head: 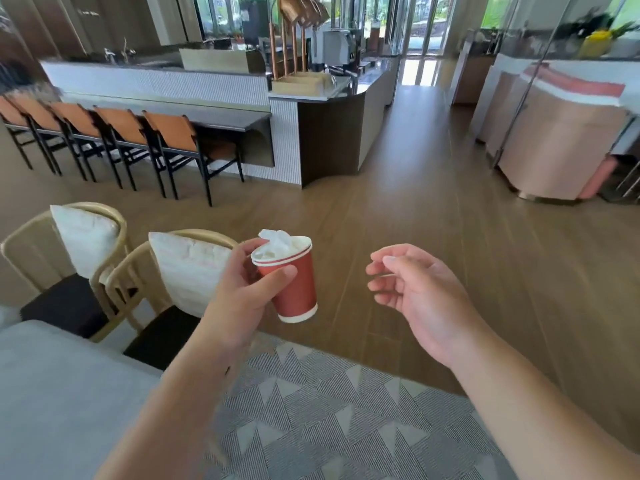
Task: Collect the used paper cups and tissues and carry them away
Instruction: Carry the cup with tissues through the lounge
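Observation:
My left hand (242,299) grips red paper cups (294,289), stacked one inside another with two white rims showing, held in the air above the floor. White crumpled tissue (277,242) fills the top cup and sticks out above its rim. My right hand (415,299) hangs in the air to the right of the cups, apart from them, fingers loosely curled and holding nothing.
A grey table (52,393) lies at the lower left with two wooden chairs (138,282) bearing white cushions beside it. A patterned rug (329,427) is underfoot. Wooden floor (415,202) stretches ahead to a bar counter (311,133) with several orange chairs (166,136).

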The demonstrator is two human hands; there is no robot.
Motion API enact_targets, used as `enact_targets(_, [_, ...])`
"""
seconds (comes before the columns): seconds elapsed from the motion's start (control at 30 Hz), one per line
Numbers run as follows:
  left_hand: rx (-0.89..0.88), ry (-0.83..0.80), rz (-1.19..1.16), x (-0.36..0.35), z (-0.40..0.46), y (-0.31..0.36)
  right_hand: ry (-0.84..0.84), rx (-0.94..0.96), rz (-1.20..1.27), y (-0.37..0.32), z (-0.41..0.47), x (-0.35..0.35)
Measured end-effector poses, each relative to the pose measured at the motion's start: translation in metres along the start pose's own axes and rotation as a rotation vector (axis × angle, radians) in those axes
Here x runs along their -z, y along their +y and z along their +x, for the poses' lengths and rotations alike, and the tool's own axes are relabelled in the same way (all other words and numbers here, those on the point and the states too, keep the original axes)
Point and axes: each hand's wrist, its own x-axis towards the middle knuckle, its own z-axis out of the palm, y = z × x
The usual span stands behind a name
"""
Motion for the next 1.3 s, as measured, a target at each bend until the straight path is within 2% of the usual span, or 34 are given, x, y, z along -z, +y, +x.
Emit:
enact_targets(0.1, [-0.042, -0.021, 0.028, 0.005, 0.066, 0.009, -0.006, 0.057, 0.005, -0.009, 0.059, -0.017])
enact_targets(0.23, [-0.046, -0.052, 0.053, 0.014, 0.125, 0.002, -0.001, 0.008, 0.009, -0.001, 0.121, -0.031])
enact_targets(0.53, [-0.026, -0.004, 0.096, 0.024, 0.269, -0.025, -0.068, -0.022, 0.038, 0.018, 0.287, -0.033])
enact_targets(0.73, [-0.050, 0.092, 0.171, 0.017, 0.390, -0.036, -0.175, -0.068, 0.055, 0.030, 0.434, -0.040])
enact_targets(0.97, [-0.073, 0.184, 0.211, -0.003, 0.538, -0.029, -0.284, -0.110, 0.059, 0.012, 0.594, -0.037])
enact_targets(1.3, [-0.047, 0.309, 0.195, 0.039, 0.664, -0.049, -0.377, -0.162, 0.060, 0.025, 0.750, -0.076])
